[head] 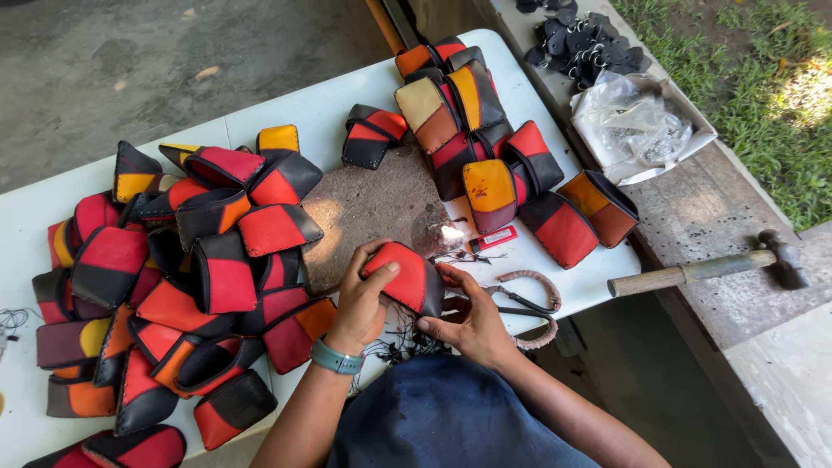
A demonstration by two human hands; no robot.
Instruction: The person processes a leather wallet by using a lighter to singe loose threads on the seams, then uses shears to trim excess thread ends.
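Both hands clamped on one small red-and-black stitched leather pouch [406, 276], held just above the near edge of the white surface [329, 108]. Left hand [362, 299], with a teal band at the wrist, wrapped round the pouch's left side, thumb pressed flat on the red panel. Right hand [468, 319] gripping the pouch's right lower edge, fingers curled under the black part.

Directly beyond the hands, a flat rough brown stone slab [373, 208], lying on the surface. Just right of the right hand, a pair of scissors with cord-wrapped handles [524, 303], touching the surface edge. Slightly beyond the right hand, a small flat red rectangular packet with a white label [494, 238], lying beside loose dark thread scraps. Left of the left hand, a big heap of similar red, orange and black leather pouches [173, 277], piled close together. Farther beyond and right of the hands, a second heap of pouches in red, orange, tan and black [494, 147].

Well right of the right hand, off the surface, a wooden-handled hammer [706, 269] on a concrete ledge; farther along it, a crumpled clear plastic bag [637, 121] and a cluster of dark leather tabs with metal rings [585, 39].
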